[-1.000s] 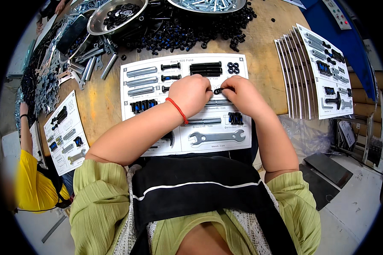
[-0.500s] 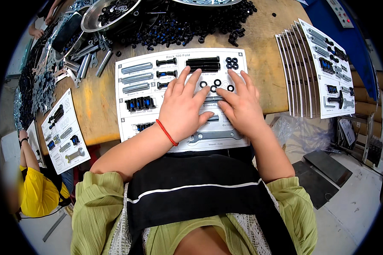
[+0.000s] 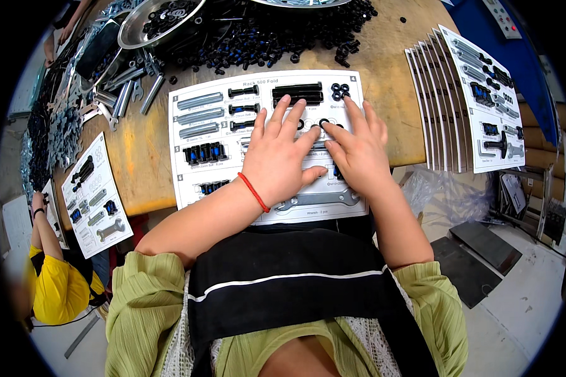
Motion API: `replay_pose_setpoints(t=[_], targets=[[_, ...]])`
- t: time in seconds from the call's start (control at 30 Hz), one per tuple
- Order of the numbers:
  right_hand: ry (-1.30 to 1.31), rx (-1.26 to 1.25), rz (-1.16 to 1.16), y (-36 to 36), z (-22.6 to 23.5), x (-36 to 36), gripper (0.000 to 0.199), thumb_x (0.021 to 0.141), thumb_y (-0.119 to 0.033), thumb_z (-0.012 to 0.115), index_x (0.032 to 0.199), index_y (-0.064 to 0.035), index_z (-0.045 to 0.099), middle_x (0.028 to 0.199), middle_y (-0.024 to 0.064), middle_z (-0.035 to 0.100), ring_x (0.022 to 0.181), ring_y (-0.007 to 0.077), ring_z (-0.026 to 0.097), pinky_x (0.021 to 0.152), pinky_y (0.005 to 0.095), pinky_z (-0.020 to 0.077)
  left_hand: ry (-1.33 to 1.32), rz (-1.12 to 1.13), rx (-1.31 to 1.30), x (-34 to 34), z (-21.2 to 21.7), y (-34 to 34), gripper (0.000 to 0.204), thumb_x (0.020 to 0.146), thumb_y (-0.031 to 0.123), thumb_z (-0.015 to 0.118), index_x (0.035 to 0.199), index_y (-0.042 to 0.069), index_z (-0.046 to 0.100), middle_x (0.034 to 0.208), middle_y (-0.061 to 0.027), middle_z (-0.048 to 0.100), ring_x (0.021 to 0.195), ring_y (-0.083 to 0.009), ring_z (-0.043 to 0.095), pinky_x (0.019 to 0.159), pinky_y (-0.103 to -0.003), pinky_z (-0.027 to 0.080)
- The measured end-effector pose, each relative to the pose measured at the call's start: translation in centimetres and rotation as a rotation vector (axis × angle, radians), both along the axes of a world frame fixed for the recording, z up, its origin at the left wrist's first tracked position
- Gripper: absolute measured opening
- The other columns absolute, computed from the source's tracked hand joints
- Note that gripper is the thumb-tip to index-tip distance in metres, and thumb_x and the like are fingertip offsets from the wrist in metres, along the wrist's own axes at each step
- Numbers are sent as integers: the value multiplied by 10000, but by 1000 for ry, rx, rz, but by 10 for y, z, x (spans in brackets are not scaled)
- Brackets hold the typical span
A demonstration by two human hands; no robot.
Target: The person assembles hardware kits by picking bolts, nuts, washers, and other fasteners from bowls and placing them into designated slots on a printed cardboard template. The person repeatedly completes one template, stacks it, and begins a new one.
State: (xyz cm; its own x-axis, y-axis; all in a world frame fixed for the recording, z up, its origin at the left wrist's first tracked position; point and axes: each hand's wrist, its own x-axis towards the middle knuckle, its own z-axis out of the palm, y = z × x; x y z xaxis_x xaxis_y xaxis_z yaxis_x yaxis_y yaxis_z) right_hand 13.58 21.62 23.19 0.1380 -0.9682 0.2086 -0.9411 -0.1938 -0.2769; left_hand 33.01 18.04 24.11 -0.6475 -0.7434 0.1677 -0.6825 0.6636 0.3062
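Change: left hand [image 3: 273, 158] and right hand [image 3: 358, 156], pinching close together a second ago, are now apart and spread.
Black rings [image 3: 324, 120]: on the printed sheet [image 3: 321, 78], at the fingertips, partly covered.
Grip: both hands open; whether any ring is pressed, cannot tell.
Table [image 3: 148, 151]: worn wood; pale floor [image 3: 503, 314] below.
Steel bowl [image 3: 132, 28]: dark flat washers [image 3: 166, 19] inside.
Loose bolts [image 3: 264, 45]: black heap beyond the sheet.
Standing sheets [image 3: 484, 116]: row at right.
Co-worker: yellow sleeve [image 3: 63, 289], far left.
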Motion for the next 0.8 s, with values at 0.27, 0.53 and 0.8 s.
replay_pose_setpoints(t=[0.27, 0.53, 0.8], targets=[[-43, -4, 17, 0, -3, 4, 297, 879, -297, 642, 1148, -190, 708, 1480, 182, 392, 1385, 442, 273, 1090, 589, 210, -50, 35, -17, 0, -5, -3, 664, 778, 524, 716, 1297, 128, 594, 1494, -193, 355, 1430, -398, 246, 1140, -581, 210], [-31, 14, -50, 4, 4, -11, 291, 877, -289, 647, 1141, -185, 712, 1479, 178, 399, 1383, 444, 278, 1102, 604, 192, 28, 36, 14, 4, 1, -1, 662, 771, 496, 732, 1303, 131, 582, 1489, -198, 364, 1430, -402, 243, 1147, -577, 194], [-51, 44, -60, 3, 1, -6, 306, 895, -283, 627, 1180, -195, 698, 1503, 160, 384, 1397, 430, 270, 1117, 581, 182, 41, 62, -5, 17, 9, -4, 656, 753, 445, 772, 1298, 133, 586, 1478, -205, 376, 1421, -427, 248, 1139, -581, 208]])
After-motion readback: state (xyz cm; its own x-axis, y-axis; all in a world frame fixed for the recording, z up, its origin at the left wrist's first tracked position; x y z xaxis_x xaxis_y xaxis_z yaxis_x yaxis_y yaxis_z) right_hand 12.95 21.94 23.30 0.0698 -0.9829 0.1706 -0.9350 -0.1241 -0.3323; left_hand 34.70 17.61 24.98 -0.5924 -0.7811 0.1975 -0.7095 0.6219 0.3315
